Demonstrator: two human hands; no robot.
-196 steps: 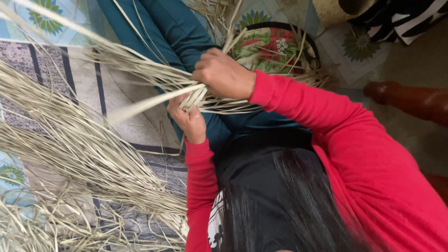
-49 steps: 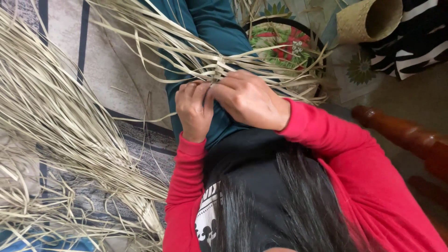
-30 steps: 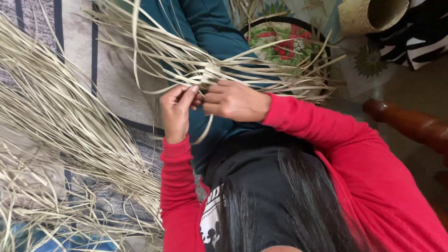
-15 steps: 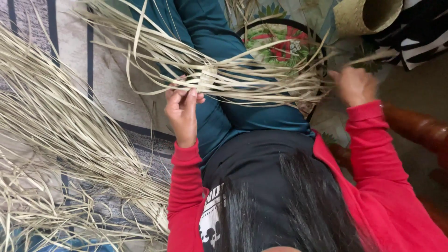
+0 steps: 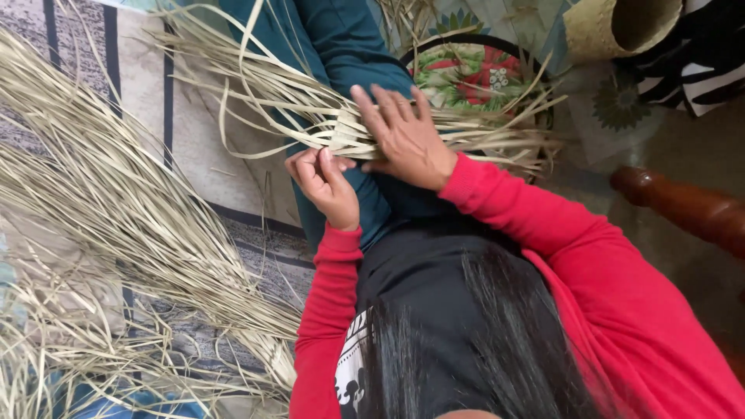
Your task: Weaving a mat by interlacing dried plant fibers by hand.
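Sleeves red. Trousers dark teal. Shirt black with a white print. Straw strips pale tan. Mat beige and grey with dark blue stripes. Round tray black-rimmed, red and green floral. Basket tan.

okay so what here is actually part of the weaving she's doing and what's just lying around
In use:
- woven strip of pale leaf strands, across the lap
- left hand, pinching a strand
- right hand, pressed flat on the weave
- pile of loose strands

Lying about:
- rolled woven mat
- floral round cushion
- wooden furniture leg
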